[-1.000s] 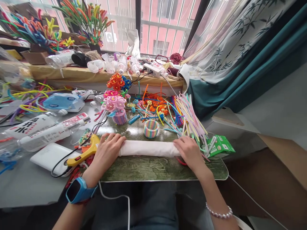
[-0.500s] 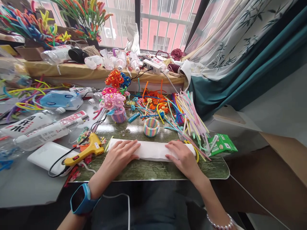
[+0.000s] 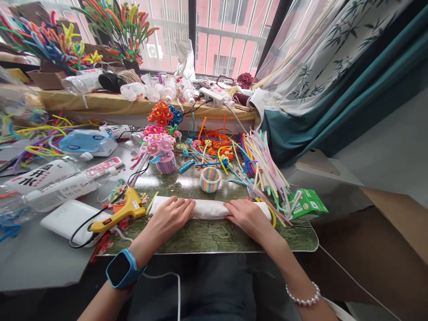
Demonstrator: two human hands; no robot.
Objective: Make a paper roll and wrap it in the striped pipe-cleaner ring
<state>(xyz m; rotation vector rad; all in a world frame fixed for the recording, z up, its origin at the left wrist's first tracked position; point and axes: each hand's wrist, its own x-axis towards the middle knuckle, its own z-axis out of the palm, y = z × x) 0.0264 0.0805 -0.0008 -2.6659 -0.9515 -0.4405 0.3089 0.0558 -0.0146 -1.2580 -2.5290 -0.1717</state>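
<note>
A soft white sheet point(image 3: 209, 209), folded or rolled into a long strip, lies across the front of the green table; I cannot tell whether it is cloth or tissue. My left hand point(image 3: 174, 211) curls over its left part, fingers together and bent round the far side. Over the right part, my right hand point(image 3: 244, 214) grips the strip in the same way, its thumb hidden. Just beyond the strip stands a small ring-shaped basket point(image 3: 210, 180) of pastel striped pipe cleaners. A yellow pipe cleaner loop point(image 3: 273, 218) pokes out by the strip's right end.
To the left are a yellow glue gun point(image 3: 122, 213), a white box-like device point(image 3: 68, 221) and plastic bottles point(image 3: 72, 189). A pot of pipe cleaner flowers point(image 3: 166, 163) stands behind. Pastel pipe cleaners point(image 3: 265, 162) and a green packet point(image 3: 309, 201) lie right, near the table edge.
My fingers, flatter before, have curled over the white strip, which looks narrower and rounder now. Both hands stay at about the same places along it.
</note>
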